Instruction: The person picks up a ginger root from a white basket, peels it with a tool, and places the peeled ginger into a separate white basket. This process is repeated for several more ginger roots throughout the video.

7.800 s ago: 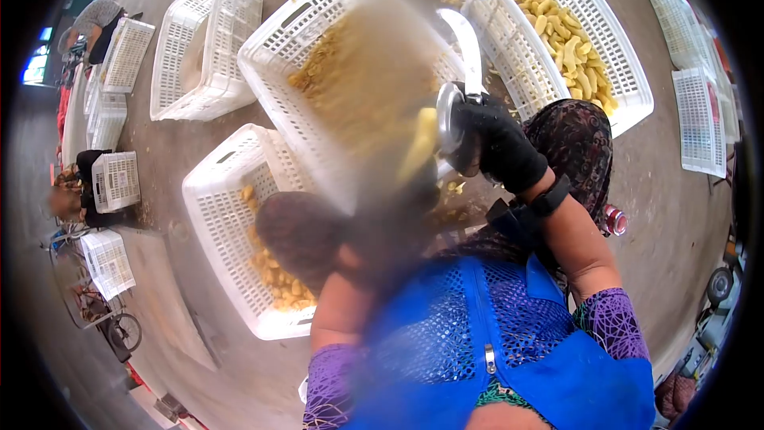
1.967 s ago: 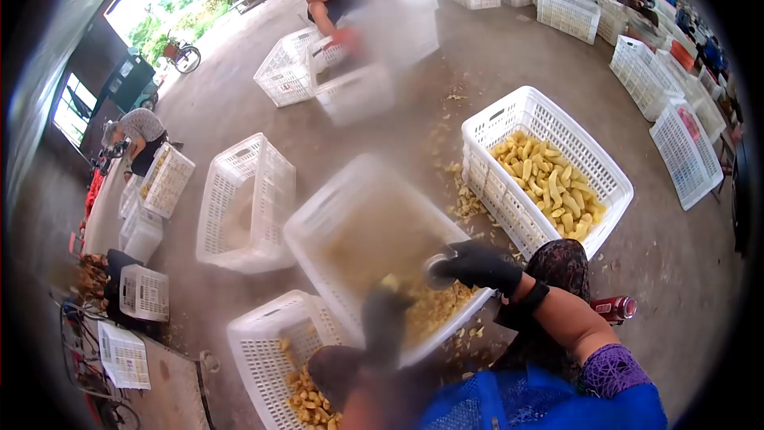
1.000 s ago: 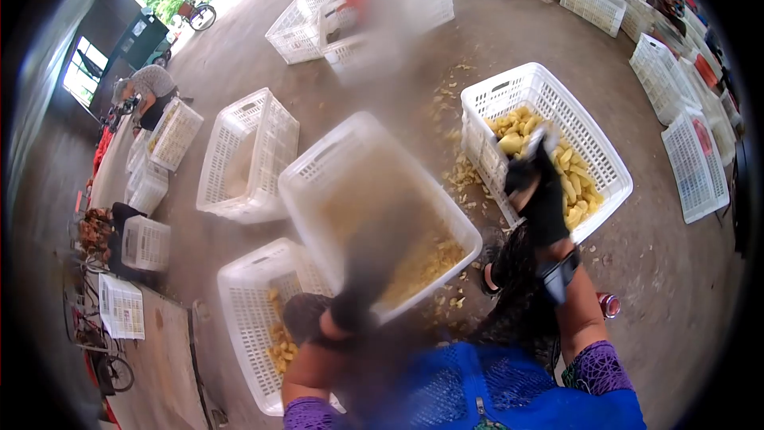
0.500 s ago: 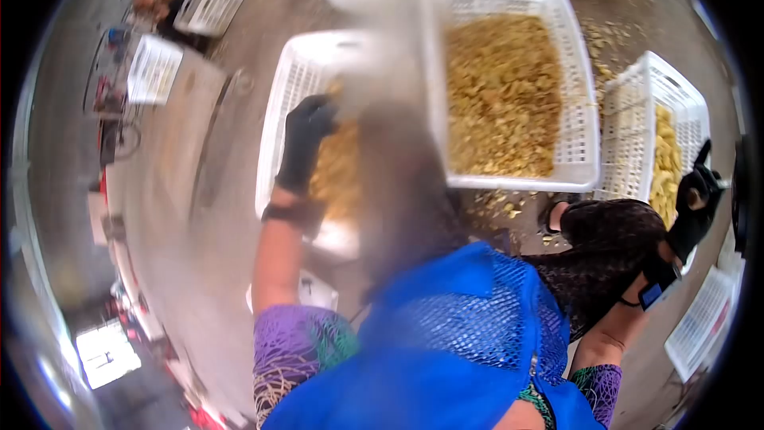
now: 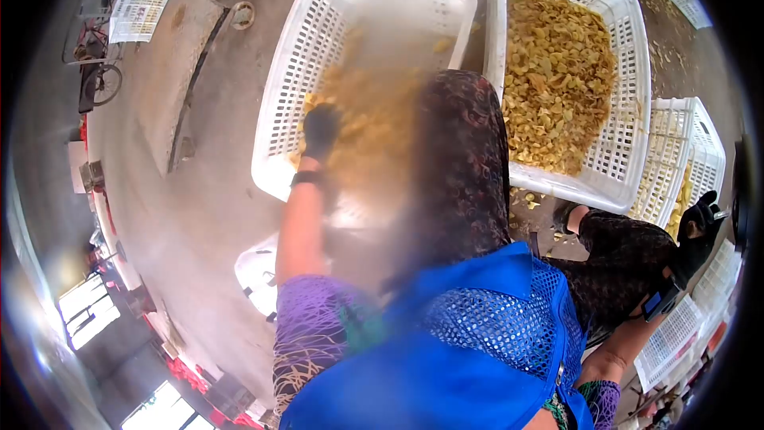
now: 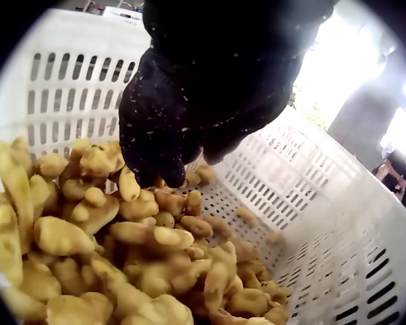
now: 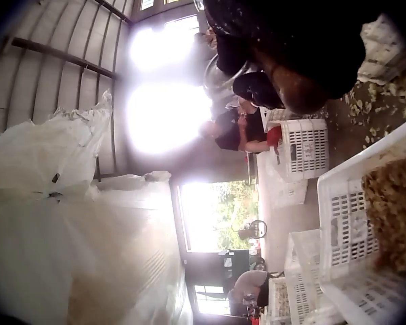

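The black-gloved left hand (image 5: pixel 321 129) is inside a white slatted crate (image 5: pixel 274 111), over knobbly yellow-brown pieces (image 5: pixel 370 131). From the left wrist, the glove (image 6: pixel 203 88) points its fingers down at the pile (image 6: pixel 122 237), fingertips at its top and loosely bent; no piece is clearly gripped. Out at the right side, beside the knee, the right hand (image 5: pixel 696 240) has its fingers curled round a metal tool (image 5: pixel 721 214). In the right wrist view that shiny curved tool (image 7: pixel 220 78) shows beside the dark glove (image 7: pixel 298 47), partly hidden by it.
A crate (image 5: pixel 645 72) of thin peelings (image 5: pixel 557 84) stands right of the knee (image 5: pixel 469 159). Further right is a crate (image 5: pixel 664 167) with yellow pieces. A white object (image 5: pixel 259 275) lies near the left forearm. Other crates and a person (image 7: pixel 250 288) are further off.
The head view has turned left, bringing the left crate nearer its centre. The left hand has moved from near the middle crate into the left one. The right hand has moved out rightward, still holding the tool.
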`<state>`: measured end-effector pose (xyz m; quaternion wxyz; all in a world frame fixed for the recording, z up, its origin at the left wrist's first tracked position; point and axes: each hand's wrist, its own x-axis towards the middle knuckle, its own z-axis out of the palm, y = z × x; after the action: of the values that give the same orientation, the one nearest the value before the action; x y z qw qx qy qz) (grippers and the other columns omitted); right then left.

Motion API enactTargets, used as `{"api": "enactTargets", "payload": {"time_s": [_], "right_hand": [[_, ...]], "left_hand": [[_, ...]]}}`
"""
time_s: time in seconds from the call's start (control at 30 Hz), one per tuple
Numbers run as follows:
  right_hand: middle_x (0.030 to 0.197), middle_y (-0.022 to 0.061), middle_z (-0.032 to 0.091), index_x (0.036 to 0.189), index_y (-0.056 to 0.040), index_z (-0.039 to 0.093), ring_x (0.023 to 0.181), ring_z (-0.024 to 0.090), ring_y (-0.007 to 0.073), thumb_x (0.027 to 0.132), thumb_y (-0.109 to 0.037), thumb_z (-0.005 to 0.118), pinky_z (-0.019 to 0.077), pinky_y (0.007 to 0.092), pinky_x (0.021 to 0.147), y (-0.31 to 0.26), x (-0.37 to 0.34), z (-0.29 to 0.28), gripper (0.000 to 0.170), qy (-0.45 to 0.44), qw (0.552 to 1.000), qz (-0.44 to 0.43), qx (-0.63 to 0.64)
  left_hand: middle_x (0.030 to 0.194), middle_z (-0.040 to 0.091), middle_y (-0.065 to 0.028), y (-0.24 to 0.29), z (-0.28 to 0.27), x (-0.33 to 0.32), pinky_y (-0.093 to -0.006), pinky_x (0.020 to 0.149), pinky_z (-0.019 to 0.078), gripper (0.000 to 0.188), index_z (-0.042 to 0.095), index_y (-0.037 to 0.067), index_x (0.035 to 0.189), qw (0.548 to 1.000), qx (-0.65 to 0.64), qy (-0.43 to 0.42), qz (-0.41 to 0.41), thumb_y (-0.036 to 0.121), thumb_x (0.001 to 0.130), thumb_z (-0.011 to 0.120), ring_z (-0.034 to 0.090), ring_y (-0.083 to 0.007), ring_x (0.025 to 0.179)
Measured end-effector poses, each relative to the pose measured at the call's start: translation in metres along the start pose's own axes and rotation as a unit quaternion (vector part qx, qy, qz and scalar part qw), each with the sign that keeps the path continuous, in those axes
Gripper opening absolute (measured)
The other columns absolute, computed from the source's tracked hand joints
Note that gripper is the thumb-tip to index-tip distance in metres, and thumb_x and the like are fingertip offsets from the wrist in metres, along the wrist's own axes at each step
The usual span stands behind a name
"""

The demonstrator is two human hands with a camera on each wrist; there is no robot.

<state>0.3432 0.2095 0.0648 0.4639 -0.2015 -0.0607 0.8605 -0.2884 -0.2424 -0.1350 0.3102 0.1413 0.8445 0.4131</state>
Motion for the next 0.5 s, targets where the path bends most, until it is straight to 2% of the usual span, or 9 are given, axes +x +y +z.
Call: {"api": "enactTargets", "payload": {"time_s": [0.07, 0.1, 0.2, 0.23, 0.27, 0.33, 0.37, 0.43, 0.5], "right_hand": [[0.072, -0.0005, 0.042, 0.134, 0.0029, 0.036, 0.063, 0.039, 0.0099, 0.086, -0.004, 0.059, 0.0367, 0.0218, 0.064, 0.001, 0.004, 0.002, 0.053, 0.010, 1.000, 0.005, -0.005], [0.072, -0.0005, 0.042, 0.134, 0.0029, 0.036, 0.063, 0.039, 0.0099, 0.086, -0.004, 0.059, 0.0367, 0.0218, 0.064, 0.002, 0.007, 0.002, 0.053, 0.016, 1.000, 0.009, -0.008], [0.072, -0.0004, 0.042, 0.134, 0.0030, 0.037, 0.063, 0.039, 0.0099, 0.087, -0.004, 0.059, 0.0367, 0.0218, 0.064, 0.003, 0.011, 0.005, 0.053, 0.025, 0.999, 0.017, -0.012], [0.072, -0.0004, 0.042, 0.133, 0.0030, 0.037, 0.063, 0.039, 0.0099, 0.087, -0.004, 0.059, 0.0367, 0.0218, 0.064, 0.005, 0.013, 0.006, 0.052, 0.026, 0.999, 0.019, -0.016], [0.072, -0.0004, 0.042, 0.133, 0.0030, 0.037, 0.063, 0.039, 0.0099, 0.087, -0.004, 0.059, 0.0367, 0.0218, 0.064, 0.006, 0.013, 0.007, 0.052, 0.029, 0.999, 0.021, -0.018], [0.072, -0.0003, 0.042, 0.133, 0.0031, 0.037, 0.063, 0.039, 0.0099, 0.087, -0.005, 0.059, 0.0367, 0.0218, 0.064, 0.009, 0.015, 0.008, 0.052, 0.030, 0.999, 0.025, -0.020], [0.072, -0.0003, 0.042, 0.133, 0.0031, 0.037, 0.063, 0.039, 0.0099, 0.087, -0.005, 0.059, 0.0367, 0.0218, 0.064, 0.010, 0.018, 0.010, 0.052, 0.032, 0.999, 0.026, -0.020], [0.072, -0.0003, 0.042, 0.133, 0.0031, 0.037, 0.063, 0.039, 0.0099, 0.087, -0.005, 0.059, 0.0367, 0.0218, 0.064, 0.012, 0.021, 0.010, 0.052, 0.031, 0.999, 0.030, -0.023], [0.072, -0.0002, 0.042, 0.133, 0.0032, 0.037, 0.063, 0.039, 0.0099, 0.087, -0.005, 0.059, 0.0367, 0.0218, 0.064, 0.014, 0.023, 0.010, 0.051, 0.027, 0.999, 0.033, -0.024]], "left_hand": [[0.084, 0.061, -0.0030, -0.090, -0.005, 0.044, -0.0331, 0.069, 0.0483, 0.010, 0.064, 0.009, 0.083, 0.962, 0.205, 0.057, 0.169, 0.010, 0.081, 0.055, 0.059, -0.0169, 0.084], [0.077, 0.065, -0.0057, -0.092, -0.009, 0.046, -0.0260, 0.056, 0.0490, 0.021, 0.067, -0.001, 0.094, 0.945, 0.249, 0.060, 0.203, 0.009, 0.076, 0.062, 0.061, -0.0126, 0.067], [0.078, 0.066, -0.0080, -0.072, 0.008, 0.032, -0.0274, 0.061, 0.0495, 0.021, 0.067, 0.001, 0.093, 0.923, 0.308, 0.054, 0.227, 0.011, 0.075, 0.062, 0.062, -0.0147, 0.068], [0.082, 0.068, -0.0123, -0.078, 0.016, 0.032, -0.0310, 0.068, 0.0502, 0.025, 0.067, 0.004, 0.098, 0.965, 0.224, 0.015, 0.135, 0.016, 0.076, 0.065, 0.064, -0.0214, 0.073], [0.082, 0.068, -0.0123, -0.067, 0.023, 0.029, -0.0310, 0.068, 0.0502, 0.025, 0.067, 0.004, 0.098, 0.966, 0.223, 0.013, 0.133, 0.016, 0.076, 0.065, 0.064, -0.0214, 0.073], [0.087, 0.067, -0.0151, -0.055, 0.034, 0.026, -0.0363, 0.075, 0.0499, 0.031, 0.064, 0.011, 0.108, 0.931, 0.353, 0.009, 0.094, 0.022, 0.080, 0.064, 0.065, -0.0277, 0.084], [0.087, 0.067, -0.0151, -0.057, 0.039, 0.029, -0.0363, 0.075, 0.0499, 0.031, 0.064, 0.011, 0.108, 0.932, 0.350, 0.007, 0.093, 0.022, 0.080, 0.064, 0.065, -0.0277, 0.084], [0.093, 0.066, -0.0147, -0.055, 0.045, 0.037, -0.0402, 0.078, 0.0496, 0.033, 0.060, 0.017, 0.117, 0.875, 0.478, 0.001, 0.079, 0.026, 0.085, 0.058, 0.063, -0.0286, 0.094], [0.094, 0.065, -0.0148, -0.055, 0.050, 0.041, -0.0415, 0.080, 0.0491, 0.031, 0.060, 0.019, 0.117, 0.855, 0.515, -0.031, 0.056, 0.027, 0.086, 0.055, 0.062, -0.0289, 0.097]]}}
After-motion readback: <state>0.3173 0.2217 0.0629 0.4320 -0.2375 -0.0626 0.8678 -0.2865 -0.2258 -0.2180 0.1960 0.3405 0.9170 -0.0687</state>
